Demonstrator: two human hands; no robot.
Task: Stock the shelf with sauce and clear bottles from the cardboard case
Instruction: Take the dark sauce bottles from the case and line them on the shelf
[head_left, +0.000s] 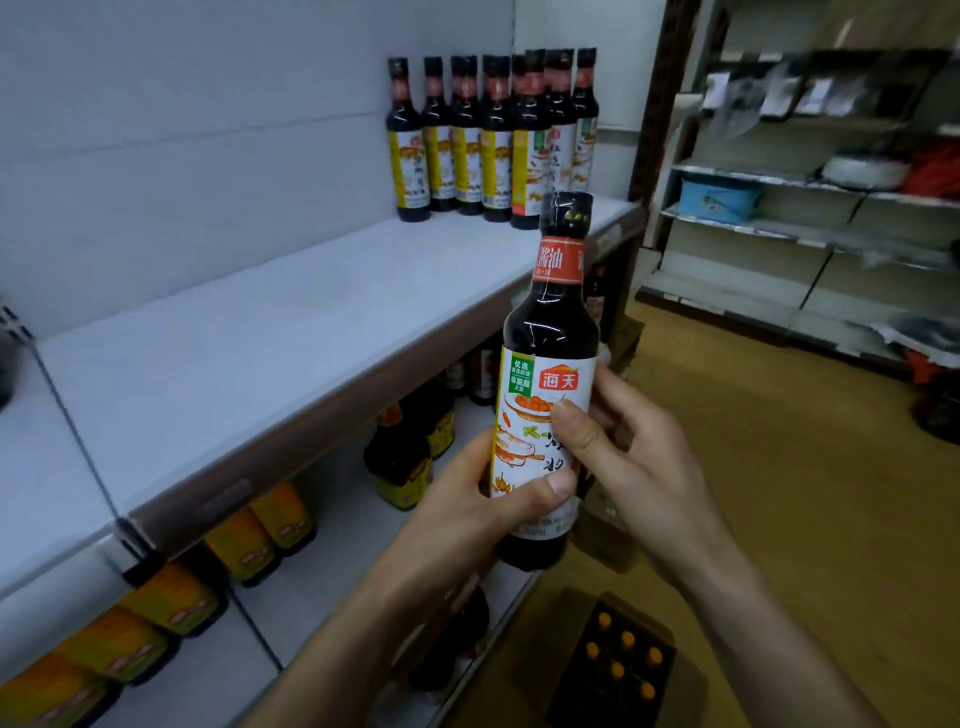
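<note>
Both hands hold one sauce bottle (550, 332) upright between them, its black cap above the fingers and its dark base just below them. The left hand (483, 499) wraps the lower part of the label from the left, thumb laid across the front. The right hand (634, 457) grips from the right, thumb pressed on the label a little higher and the other fingers curled round the back (only their knuckles show). The bottle hangs in the air, in front of the edge of the white shelf (260, 343), which runs up and to the left of the hands. At that shelf's far end, above the hands, a row of bottles (493, 140) stands upright, close together against the back wall. Below the wrists, on the wooden floor (779, 467), sits the open cardboard case (660, 631), with several orange caps (616, 670) showing inside. Left of and below the hands, a lower shelf carries yellow-labelled bottles (249, 545) and dark jugs (400, 457). Well to the right of the hands stands blurred far shelving (779, 228).
</note>
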